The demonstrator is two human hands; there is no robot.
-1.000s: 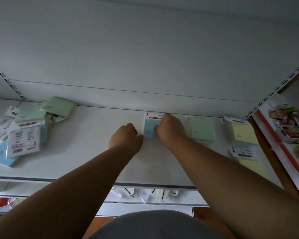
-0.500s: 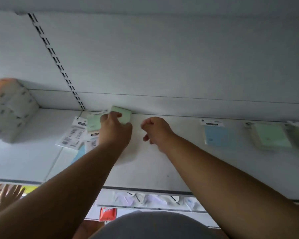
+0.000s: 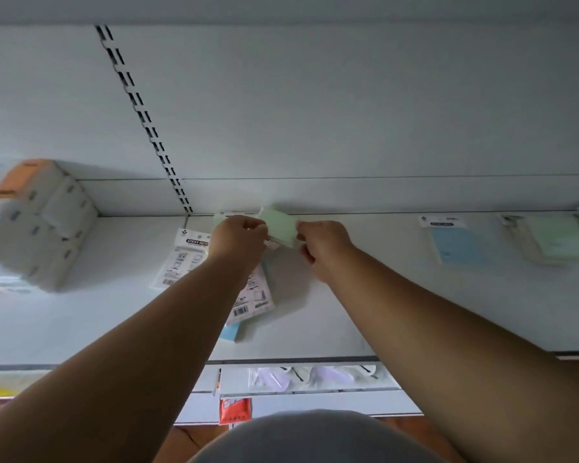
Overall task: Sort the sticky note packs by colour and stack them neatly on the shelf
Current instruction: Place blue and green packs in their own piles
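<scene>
Both hands meet at the far edge of the shelf: the left hand and right hand pinch a green sticky note pack above jumbled packs. A blue pack lies right.

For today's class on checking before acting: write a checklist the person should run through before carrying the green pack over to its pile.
1. Green pack held by both hands: ok, left hand and right hand pinch its ends.
2. Pack clear of the loose pile: cannot tell.
3. Green stack visible at right: ok.
4. Blue pack set apart from green: ok.
5. Shelf path between bare: ok.
</scene>
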